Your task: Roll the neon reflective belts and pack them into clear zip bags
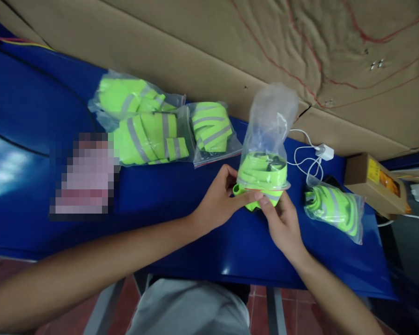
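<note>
A rolled neon-yellow reflective vest (265, 177) with grey stripes sits most of the way inside a clear zip bag (270, 118). Its lower end sticks out of the bag's red-lined mouth, which faces me. My left hand (219, 200) grips the roll and the bag mouth from the left, thumb across the front. From the right, my right hand (284, 221) pinches the same edge, its thumb meeting the left one. The fingers behind the roll are partly hidden. The far end of the bag stands up, puffed and see-through.
Bagged yellow vests (146, 139) lie left on the blue table (181, 242), with another bagged vest (211, 128) beside them. One more bagged vest (335, 209) is at right, near a white charger (324, 152) with cable and a cardboard box (373, 179). A blurred-out item (87, 177) lies left.
</note>
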`<action>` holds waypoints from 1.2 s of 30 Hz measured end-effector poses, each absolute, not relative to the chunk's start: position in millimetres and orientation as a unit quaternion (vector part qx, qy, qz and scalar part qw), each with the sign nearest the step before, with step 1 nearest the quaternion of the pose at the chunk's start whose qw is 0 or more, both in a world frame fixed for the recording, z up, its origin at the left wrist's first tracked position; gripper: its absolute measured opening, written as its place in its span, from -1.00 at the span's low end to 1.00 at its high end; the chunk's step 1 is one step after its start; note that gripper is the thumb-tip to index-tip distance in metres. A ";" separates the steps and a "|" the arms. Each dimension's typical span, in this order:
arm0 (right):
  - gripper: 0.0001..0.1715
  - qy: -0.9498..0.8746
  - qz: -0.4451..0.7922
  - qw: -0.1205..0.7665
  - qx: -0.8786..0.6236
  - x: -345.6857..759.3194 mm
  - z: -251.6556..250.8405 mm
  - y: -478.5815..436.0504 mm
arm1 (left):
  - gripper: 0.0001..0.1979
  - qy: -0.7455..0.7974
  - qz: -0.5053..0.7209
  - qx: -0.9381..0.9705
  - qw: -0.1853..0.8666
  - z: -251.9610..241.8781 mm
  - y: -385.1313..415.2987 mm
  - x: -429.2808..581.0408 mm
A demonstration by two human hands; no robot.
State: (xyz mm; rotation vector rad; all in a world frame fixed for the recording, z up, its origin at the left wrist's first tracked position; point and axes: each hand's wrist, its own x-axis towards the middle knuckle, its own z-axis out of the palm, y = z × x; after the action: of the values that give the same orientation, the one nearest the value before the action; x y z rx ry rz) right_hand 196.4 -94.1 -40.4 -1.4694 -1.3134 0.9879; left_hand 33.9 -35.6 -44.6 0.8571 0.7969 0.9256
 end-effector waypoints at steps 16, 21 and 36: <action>-0.50 -0.441 0.536 0.425 -0.581 212.0 -41.8 -80.5 | -0.45 0.270 0.394 0.292 0.828 -35.5 -20.9 28.2; -0.52 -0.411 0.532 0.451 -0.587 215.2 -47.9 -77.6 | -0.40 0.256 0.394 0.301 0.830 -39.6 -21.3 30.9; -0.45 -0.409 0.531 0.513 -0.535 206.3 -47.2 -79.9 | -0.49 0.292 0.400 0.286 0.820 -44.8 -36.9 38.4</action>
State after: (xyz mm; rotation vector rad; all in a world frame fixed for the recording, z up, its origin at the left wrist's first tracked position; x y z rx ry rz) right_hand 206.3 -79.9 -47.2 -1.2873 -0.9846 1.2775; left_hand 38.4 -36.9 -44.8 0.6096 0.6219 0.8524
